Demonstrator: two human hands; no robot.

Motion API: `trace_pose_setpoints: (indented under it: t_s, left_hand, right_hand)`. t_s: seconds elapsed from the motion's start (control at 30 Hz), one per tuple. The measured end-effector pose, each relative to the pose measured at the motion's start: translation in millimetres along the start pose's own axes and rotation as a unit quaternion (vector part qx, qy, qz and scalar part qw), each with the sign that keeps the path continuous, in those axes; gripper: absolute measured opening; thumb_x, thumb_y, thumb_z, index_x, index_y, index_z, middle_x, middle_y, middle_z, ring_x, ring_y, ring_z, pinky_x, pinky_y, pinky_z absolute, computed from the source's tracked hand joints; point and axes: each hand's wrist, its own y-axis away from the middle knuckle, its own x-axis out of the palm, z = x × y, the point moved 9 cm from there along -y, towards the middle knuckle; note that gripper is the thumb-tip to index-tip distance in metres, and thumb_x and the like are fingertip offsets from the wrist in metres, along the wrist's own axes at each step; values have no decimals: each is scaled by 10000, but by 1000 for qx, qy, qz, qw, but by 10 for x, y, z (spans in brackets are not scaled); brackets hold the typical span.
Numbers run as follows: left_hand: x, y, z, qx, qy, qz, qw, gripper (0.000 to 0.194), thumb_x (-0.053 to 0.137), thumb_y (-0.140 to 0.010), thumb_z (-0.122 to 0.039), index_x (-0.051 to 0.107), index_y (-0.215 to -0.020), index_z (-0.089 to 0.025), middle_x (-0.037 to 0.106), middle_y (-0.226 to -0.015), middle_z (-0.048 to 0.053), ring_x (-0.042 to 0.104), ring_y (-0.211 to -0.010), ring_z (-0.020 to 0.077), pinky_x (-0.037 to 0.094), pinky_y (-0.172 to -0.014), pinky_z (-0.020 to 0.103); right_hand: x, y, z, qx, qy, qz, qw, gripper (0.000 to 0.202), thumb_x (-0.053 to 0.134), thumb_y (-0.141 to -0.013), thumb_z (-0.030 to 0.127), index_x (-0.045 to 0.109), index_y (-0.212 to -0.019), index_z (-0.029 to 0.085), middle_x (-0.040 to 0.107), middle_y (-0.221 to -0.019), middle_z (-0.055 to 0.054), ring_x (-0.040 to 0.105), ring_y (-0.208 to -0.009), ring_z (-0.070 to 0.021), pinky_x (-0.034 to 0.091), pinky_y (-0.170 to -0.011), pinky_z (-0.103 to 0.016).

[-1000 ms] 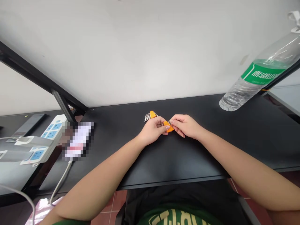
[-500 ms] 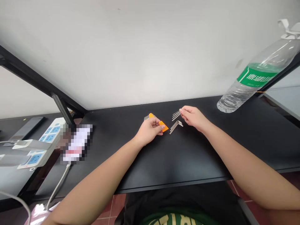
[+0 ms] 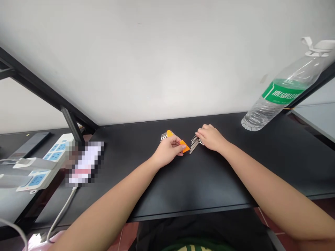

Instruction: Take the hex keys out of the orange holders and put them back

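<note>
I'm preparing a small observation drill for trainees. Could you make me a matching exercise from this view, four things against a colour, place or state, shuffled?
Things:
1. Front orange holder
2. Loose L-shaped keys
3. Plastic bottle
4. Power strip

Descriptions:
A. Wears a green label
B. Partly covered by the right hand
C. White, with blue socket faces
D. Held between the fingers and thumb of the left hand

Right pairs: 1-D, 2-B, 3-A, 4-C
</note>
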Motion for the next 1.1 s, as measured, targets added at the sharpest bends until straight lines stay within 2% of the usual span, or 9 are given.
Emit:
trace_pose_setpoints:
  t_s: [0.2,0.3,0.37,0.43,0.5,0.67,0.8,0.93,1.1]
  left_hand:
    - [4,2,15,-2,-12,10,1000,255,826,-807,-322,642,-857,-152,753,-866,58,728,-786,140,662,-727,266]
    - [6,-2,18,4,-17,17,1000,229,806,-829,-307,642,-866,-152,756,-889,65,730,-798,140,656,-737,262]
    - [4,-5,25,3,-12,17,1000,229,809,-827,-300,637,-863,-152,754,-884,64,731,-797,140,655,-734,260]
    - [-1,-10,32,1,-4,13,1000,247,824,-814,-309,638,-862,-154,750,-874,60,731,-799,143,659,-724,264]
    - [-14,-13,25,5,10,4,1000,271,841,-798,-329,642,-861,-157,745,-870,52,730,-814,144,666,-726,269]
    - [-18,-11,-5,18,37,3,999,310,852,-788,-356,626,-873,-162,759,-938,59,744,-885,156,670,-756,276]
    - [-13,-19,1,18,31,8,999,316,849,-794,-352,614,-886,-160,771,-923,74,758,-878,179,670,-748,299]
    - [-10,-32,10,18,26,10,999,275,828,-808,-313,614,-885,-160,773,-910,69,759,-857,172,669,-751,298]
    - [-4,-26,2,13,22,10,1000,244,813,-812,-285,614,-879,-161,771,-894,59,757,-839,161,663,-742,282]
  right_hand:
    - [-54,-2,-119,21,-29,-17,999,348,460,-1034,385,554,-758,195,589,-927,-88,519,-882,-230,425,-815,-365]
    - [-120,17,-192,31,-94,-39,994,202,492,-1008,334,639,-951,207,613,-995,-70,576,-861,-198,466,-771,-338]
    - [-142,41,-167,1,-124,-37,992,231,516,-989,304,668,-1150,237,622,-1132,-74,612,-964,-205,498,-847,-349]
    - [-142,69,-99,-41,-124,-22,991,278,537,-968,276,683,-1203,251,616,-1212,-78,606,-1093,-232,493,-965,-385]
    - [-139,94,-45,-67,-115,-9,991,244,541,-956,252,708,-1133,237,626,-1204,-81,597,-1130,-246,487,-1003,-405]
    - [-165,110,-55,-67,-144,-7,987,219,507,-951,198,719,-1005,214,652,-1121,-66,644,-921,-189,528,-837,-349]
    - [-196,97,-111,-65,-149,-23,986,218,521,-947,189,737,-939,220,674,-1070,-52,652,-870,-175,523,-823,-339]
    - [-242,81,-139,-58,-150,-47,986,215,535,-919,158,742,-898,212,689,-1016,-58,661,-864,-183,524,-817,-338]
    - [-233,88,-151,-43,-156,-35,986,239,543,-870,104,752,-924,206,684,-1018,-56,643,-772,-156,527,-752,-319]
